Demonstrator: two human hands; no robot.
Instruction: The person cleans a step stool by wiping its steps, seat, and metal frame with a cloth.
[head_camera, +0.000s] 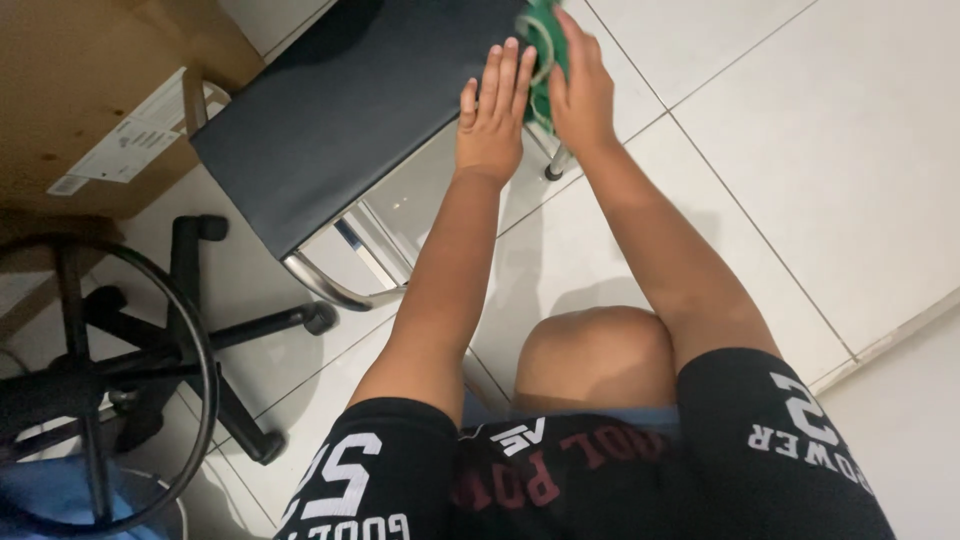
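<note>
A green cloth-like item is being held at the far edge of a dark padded chair seat, right up at the top of the view, so part of it is cut off and its exact kind cannot be told. The right hand is closed on it, fingers curled over the green material, the grip sitting on the item's right side with most of the green showing to the left of the knuckles and just beneath them. The left hand is laid flat and open, fingers stretched and together, resting on the seat with the fingertips touching the green item's near edge; nothing is grasped by it. That flat palm appears to be placed as a brace, so the material is pinned against the seat while the other hand pulls or bunches it — offered as a judgement only. Both arms are reached well forward over a bare knee, which suggests a seated or crouched posture close to the chair. The chrome chair frame is seen beneath the seat on the white tiled floor. To the left, the black wheeled base of an office chair stands near a wooden desk.
</note>
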